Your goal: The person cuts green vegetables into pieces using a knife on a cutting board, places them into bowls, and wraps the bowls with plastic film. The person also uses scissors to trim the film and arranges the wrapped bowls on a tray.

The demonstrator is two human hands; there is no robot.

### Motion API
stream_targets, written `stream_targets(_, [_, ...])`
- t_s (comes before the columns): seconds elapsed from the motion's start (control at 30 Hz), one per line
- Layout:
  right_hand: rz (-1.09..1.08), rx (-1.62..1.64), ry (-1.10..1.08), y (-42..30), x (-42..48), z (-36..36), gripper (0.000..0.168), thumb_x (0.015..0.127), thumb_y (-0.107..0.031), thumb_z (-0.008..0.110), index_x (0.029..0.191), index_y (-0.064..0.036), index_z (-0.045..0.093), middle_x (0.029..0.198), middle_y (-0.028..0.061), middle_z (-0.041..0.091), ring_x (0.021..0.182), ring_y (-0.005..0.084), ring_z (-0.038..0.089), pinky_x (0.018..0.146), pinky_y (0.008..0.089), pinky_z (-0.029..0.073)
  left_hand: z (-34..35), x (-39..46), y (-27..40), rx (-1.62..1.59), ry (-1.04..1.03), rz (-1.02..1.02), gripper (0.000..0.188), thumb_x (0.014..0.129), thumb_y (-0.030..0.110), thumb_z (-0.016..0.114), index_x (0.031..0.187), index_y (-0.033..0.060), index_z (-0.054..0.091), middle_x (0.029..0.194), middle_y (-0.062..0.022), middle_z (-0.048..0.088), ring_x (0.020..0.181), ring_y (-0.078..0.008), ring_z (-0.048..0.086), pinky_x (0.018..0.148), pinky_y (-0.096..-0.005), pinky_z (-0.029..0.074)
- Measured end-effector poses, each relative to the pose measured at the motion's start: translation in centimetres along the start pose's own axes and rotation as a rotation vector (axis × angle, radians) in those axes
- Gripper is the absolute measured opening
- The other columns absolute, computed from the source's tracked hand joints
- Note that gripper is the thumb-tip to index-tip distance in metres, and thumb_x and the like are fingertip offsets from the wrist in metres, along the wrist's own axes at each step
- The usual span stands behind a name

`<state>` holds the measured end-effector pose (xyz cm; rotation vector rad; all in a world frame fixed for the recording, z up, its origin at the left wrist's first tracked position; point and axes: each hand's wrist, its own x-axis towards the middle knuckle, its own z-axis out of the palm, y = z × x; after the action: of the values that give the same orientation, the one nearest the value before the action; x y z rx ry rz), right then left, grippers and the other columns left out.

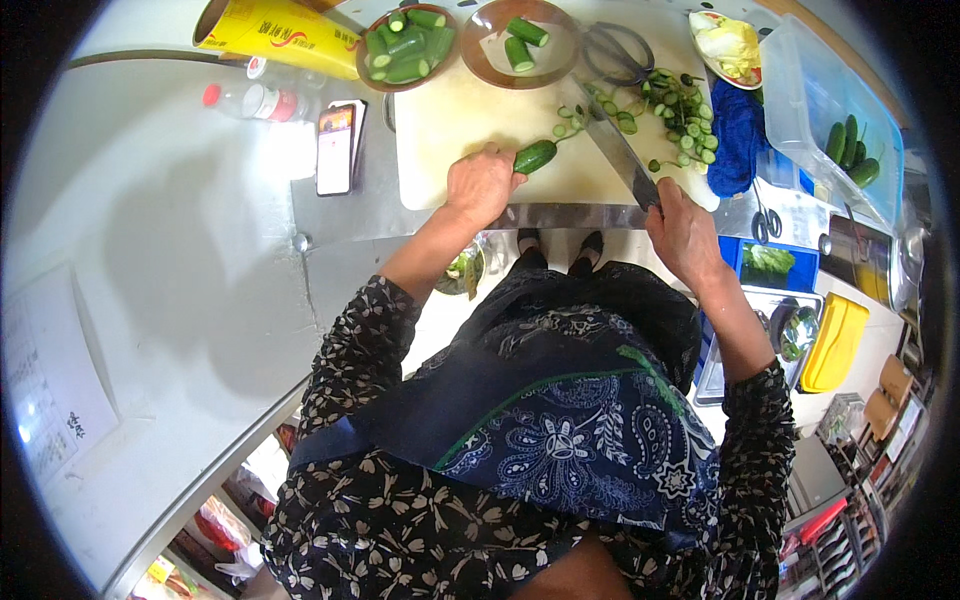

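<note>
My left hand (484,182) grips a green cucumber (536,157) over the front left part of a white cutting board (442,127). A thin stem shows at the cucumber's far end. In my right hand (681,229) is the handle of a kitchen knife (619,146), its blade slanting away to the upper left, apart from the cucumber. Around the blade's tip and to its right lie cucumber slices and end pieces (686,124). Behind the board's middle, a brown plate (474,56) holds two cut cucumber pieces (519,54). Another brown plate (365,67) beside it is heaped with cucumber pieces (409,54).
Large black-handled scissors (637,71) lie behind the knife. Right of the board are a blue cloth (731,142) and a clear plastic bin (802,112) with whole cucumbers (851,150). A phone (335,150), plastic bottle (262,101) and yellow cling-film box (281,34) sit to the left.
</note>
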<state>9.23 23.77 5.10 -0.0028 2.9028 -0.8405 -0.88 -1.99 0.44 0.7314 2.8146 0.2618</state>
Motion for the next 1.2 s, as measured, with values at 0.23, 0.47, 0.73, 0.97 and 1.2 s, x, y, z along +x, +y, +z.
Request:
stream_targets(0.23, [-0.104, -0.121, -0.028, -1.7, 0.7, 0.6, 0.014, 0.076, -0.006, 0.053, 0.087, -0.002, 0.045, 0.077, 0.0188, 0.058, 0.069, 0.038, 0.061, 0.059, 0.0452, 0.049, 0.5, 0.4, 1.0, -0.057, 0.005, -0.076, 0.029, 0.076, 0.032, 0.067, 0.085, 0.0042, 0.061, 0.087, -0.0139, 0.06, 0.078, -0.031, 0.062, 0.067, -0.041, 0.05])
stream_targets(0.47, [-0.127, -0.138, -0.132, -1.6, 1.2, 1.3, 0.019, 0.076, -0.007, 0.054, 0.09, -0.001, 0.044, 0.081, 0.0217, 0.059, 0.07, 0.0384, 0.062, 0.059, 0.0454, 0.05, 0.4, 0.3, 1.5, -0.065, 0.009, -0.106, 0.03, 0.077, 0.032, 0.067, 0.085, 0.0032, 0.061, 0.086, -0.0142, 0.06, 0.078, -0.0311, 0.062, 0.068, -0.0409, 0.051])
stream_targets(0.73, [-0.047, -0.193, -0.158, -0.1, 1.7, 2.6, 0.018, 0.078, -0.007, 0.051, 0.093, 0.0, 0.045, 0.081, 0.0199, 0.058, 0.071, 0.0379, 0.062, 0.06, 0.0438, 0.052, 1.2, 0.4, 1.0, -0.108, 0.116, -0.14, 0.038, 0.074, 0.036, 0.069, 0.09, 0.0027, 0.06, 0.085, -0.0134, 0.058, 0.079, -0.0307, 0.06, 0.068, -0.0406, 0.049])
stream_targets(0.97, [-0.305, -0.294, -0.085, -2.6, 0.6, 1.5, 0.018, 0.075, -0.009, 0.055, 0.087, 0.0, 0.047, 0.075, 0.0142, 0.055, 0.061, 0.0292, 0.062, 0.052, 0.0368, 0.052, 3.2, -2.5, -1.1, -0.251, 0.324, -0.105, 0.048, 0.064, 0.026, 0.077, 0.099, 0.0018, 0.054, 0.088, -0.0156, 0.055, 0.084, -0.0351, 0.054, 0.077, -0.0427, 0.043])
stream_targets(1.2, [-0.305, -0.263, -0.131, -3.0, 0.6, 2.7, 0.019, 0.075, -0.011, 0.056, 0.088, -0.003, 0.044, 0.072, 0.0142, 0.057, 0.058, 0.0295, 0.062, 0.049, 0.0368, 0.05, 4.4, -2.8, 0.3, -0.331, 0.288, -0.197, 0.036, 0.065, 0.016, 0.075, 0.09, 0.0027, 0.053, 0.085, -0.016, 0.055, 0.081, -0.0356, 0.054, 0.073, -0.0438, 0.042])
